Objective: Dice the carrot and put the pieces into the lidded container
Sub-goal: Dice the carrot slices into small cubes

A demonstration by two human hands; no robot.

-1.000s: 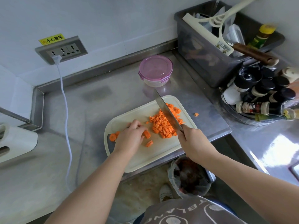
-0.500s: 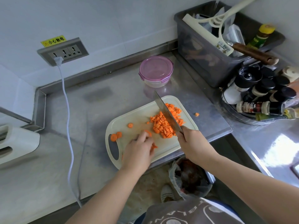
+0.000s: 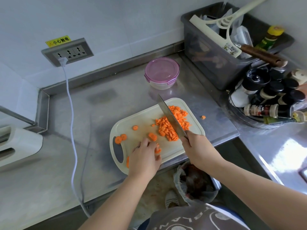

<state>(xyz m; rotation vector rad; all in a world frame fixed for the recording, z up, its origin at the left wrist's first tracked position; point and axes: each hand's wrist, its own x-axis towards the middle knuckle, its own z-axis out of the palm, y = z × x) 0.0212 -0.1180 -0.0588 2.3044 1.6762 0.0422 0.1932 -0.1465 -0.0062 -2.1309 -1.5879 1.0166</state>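
Note:
A cream cutting board (image 3: 142, 121) lies on the steel counter. A heap of diced carrot (image 3: 172, 124) covers its right part. Several round carrot slices (image 3: 121, 139) lie loose on its left and middle. My right hand (image 3: 196, 147) grips the handle of a cleaver (image 3: 171, 118) whose blade stands across the diced heap. My left hand (image 3: 144, 157) rests palm down on the board's near edge, fingertips on carrot slices (image 3: 157, 149); whether it pinches them is unclear. The lidded container (image 3: 162, 73), clear with a pink lid clipped on, stands behind the board.
One carrot bit (image 3: 203, 117) lies on the counter right of the board. A grey bin (image 3: 216, 60) of utensils and a rack of spice bottles (image 3: 269, 97) stand at the right. A white cable (image 3: 71, 123) hangs from a wall socket (image 3: 68, 53). A lined waste bin (image 3: 196, 181) sits below the counter edge.
My left hand drew back from the board's middle to its near edge, uncovering slices there. The cleaver and right hand stayed nearly where they were.

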